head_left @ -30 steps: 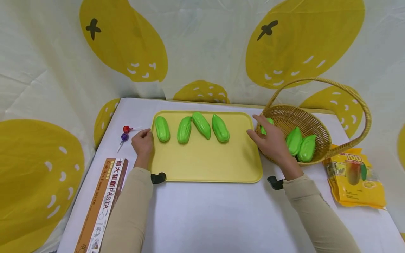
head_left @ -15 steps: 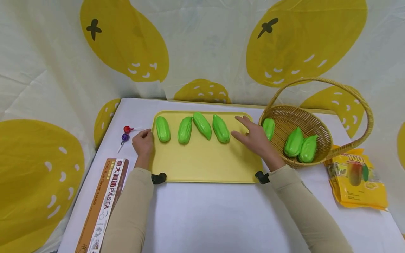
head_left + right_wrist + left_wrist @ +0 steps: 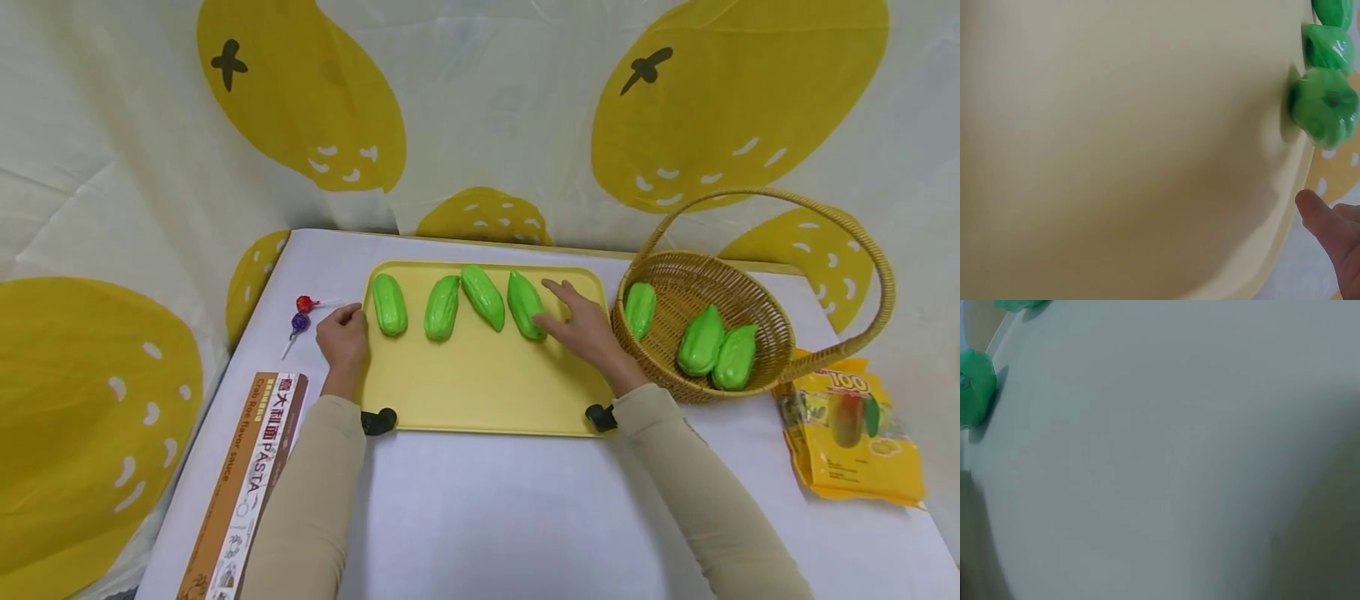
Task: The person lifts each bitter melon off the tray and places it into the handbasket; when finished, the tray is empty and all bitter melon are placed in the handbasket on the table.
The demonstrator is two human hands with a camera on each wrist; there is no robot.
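Several glossy green, gourd-shaped vegetables lie in a row along the back of a yellow tray (image 3: 480,383). My right hand (image 3: 588,333) is over the tray's right side, fingers spread and holding nothing. Its thumb overlaps the rightmost green vegetable (image 3: 525,304) in the head view; whether they touch I cannot tell. In the right wrist view, fingers (image 3: 1329,225) show past the rim, apart from the nearest vegetable (image 3: 1327,107). My left hand (image 3: 343,342) rests beside the tray's left edge, fingers loosely bent. The left wrist view shows only tray surface and green vegetables (image 3: 974,387).
A handled wicker basket (image 3: 678,392) with 3 more green vegetables stands right of the tray. In front of it lies a yellow candy bag (image 3: 851,437). Left are a red lollipop (image 3: 304,304), a purple lollipop (image 3: 299,322) and a long pasta box (image 3: 243,483).
My right hand has moved left from the basket's edge, across the tray toward the rightmost green vegetable. The left hand stays at the tray's left edge.
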